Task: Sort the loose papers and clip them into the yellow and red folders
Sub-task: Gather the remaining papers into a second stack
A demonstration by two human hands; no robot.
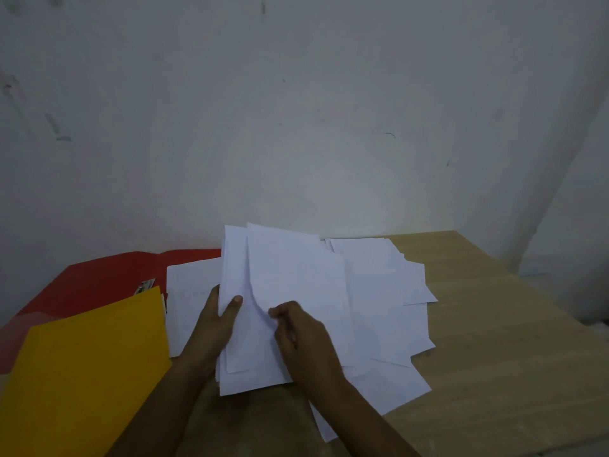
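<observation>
My left hand [217, 324] grips a raised bundle of white sheets [290, 291] at its left edge, thumb on top. My right hand [303, 338] pinches the top sheet near the bundle's middle, bending it. More loose white papers [389, 311] lie spread on the wooden table to the right. The yellow folder [89, 374] lies closed at the lower left. Beneath it the red folder [99, 282] lies open, with a metal clip [145, 286] showing at the yellow folder's top corner. One white sheet [188, 291] rests on the red folder.
The wooden table [494, 341] stands against a grey-white wall [296, 127], with bare wood at the right and along the front edge. The wall turns a corner at the far right.
</observation>
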